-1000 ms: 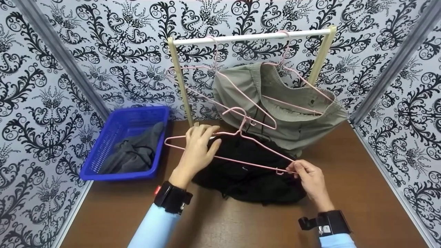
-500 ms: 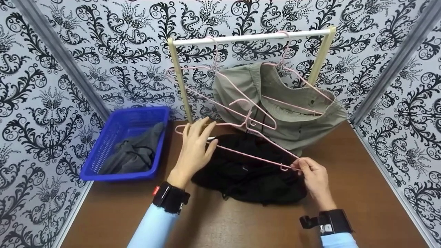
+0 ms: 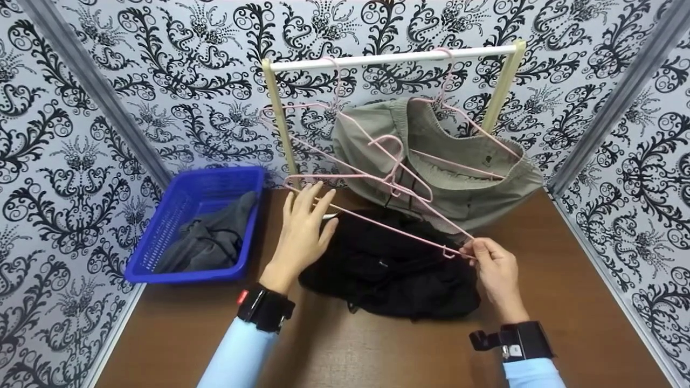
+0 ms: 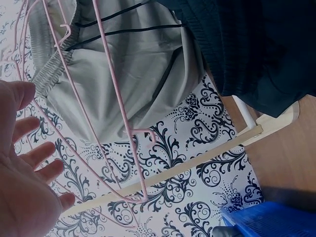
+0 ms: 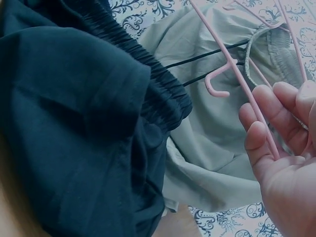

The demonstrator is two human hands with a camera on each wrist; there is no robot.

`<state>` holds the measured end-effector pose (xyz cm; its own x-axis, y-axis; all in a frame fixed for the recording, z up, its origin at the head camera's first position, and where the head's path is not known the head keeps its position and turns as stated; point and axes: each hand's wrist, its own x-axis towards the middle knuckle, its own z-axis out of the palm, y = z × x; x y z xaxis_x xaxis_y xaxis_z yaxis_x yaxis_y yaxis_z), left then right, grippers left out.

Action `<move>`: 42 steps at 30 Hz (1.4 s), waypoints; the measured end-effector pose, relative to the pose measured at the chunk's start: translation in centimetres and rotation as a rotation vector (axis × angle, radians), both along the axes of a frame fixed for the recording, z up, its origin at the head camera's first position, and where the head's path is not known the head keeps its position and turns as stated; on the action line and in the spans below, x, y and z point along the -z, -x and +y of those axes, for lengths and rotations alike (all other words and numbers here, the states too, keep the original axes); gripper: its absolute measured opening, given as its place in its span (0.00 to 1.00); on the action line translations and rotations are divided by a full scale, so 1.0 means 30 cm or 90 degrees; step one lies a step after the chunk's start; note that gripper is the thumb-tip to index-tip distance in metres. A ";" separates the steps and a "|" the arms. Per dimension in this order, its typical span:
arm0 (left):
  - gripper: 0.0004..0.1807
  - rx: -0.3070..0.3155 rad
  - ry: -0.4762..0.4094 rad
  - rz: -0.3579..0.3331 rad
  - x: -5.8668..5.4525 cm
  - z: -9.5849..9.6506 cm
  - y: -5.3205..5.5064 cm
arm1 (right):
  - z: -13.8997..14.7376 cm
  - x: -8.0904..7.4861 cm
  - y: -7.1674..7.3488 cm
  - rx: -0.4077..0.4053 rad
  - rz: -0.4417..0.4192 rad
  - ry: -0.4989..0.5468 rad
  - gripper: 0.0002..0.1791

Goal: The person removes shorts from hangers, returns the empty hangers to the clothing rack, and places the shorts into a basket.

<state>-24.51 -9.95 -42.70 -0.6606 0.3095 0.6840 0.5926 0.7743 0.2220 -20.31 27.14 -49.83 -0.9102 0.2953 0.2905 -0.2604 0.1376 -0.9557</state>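
My right hand (image 3: 493, 267) pinches the right end of a pink clothes hanger (image 3: 389, 226), which is tilted with its hook toward the rack. My left hand (image 3: 304, 229) is beside the hanger's left end, fingers fairly straight; the left wrist view shows them spread and not curled round the wire (image 4: 118, 89). Below the hanger, black shorts (image 3: 399, 285) lie bunched on the table. The right wrist view shows their gathered waistband (image 5: 170, 94) close by, and a small side hook (image 5: 217, 86) on the hanger.
Behind stands a rack with a white rail (image 3: 388, 58). On it hang a bare pink hanger (image 3: 307, 105) and grey-green shorts (image 3: 463, 202) on another hanger. A blue basket (image 3: 183, 277) with a dark grey garment (image 3: 213, 242) stands left on the brown table (image 3: 366, 350).
The hanger has risen and shifted slightly right and back, its left end now higher. My right hand has moved up a little with it; the left has drifted slightly left. The shorts stay put.
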 end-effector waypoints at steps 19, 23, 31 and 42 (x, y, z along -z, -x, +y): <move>0.27 -0.019 0.016 -0.034 0.015 -0.020 0.001 | -0.013 -0.075 0.011 0.028 0.058 0.111 0.19; 0.27 -0.022 0.018 -0.036 0.017 -0.023 0.003 | -0.010 -0.082 0.013 0.030 0.070 0.115 0.19; 0.27 -0.026 0.019 -0.028 0.024 -0.025 0.007 | -0.013 -0.112 0.025 0.039 0.088 0.129 0.20; 0.27 -0.026 0.023 -0.037 0.025 -0.033 0.005 | -0.037 -0.176 0.048 0.029 0.105 0.124 0.16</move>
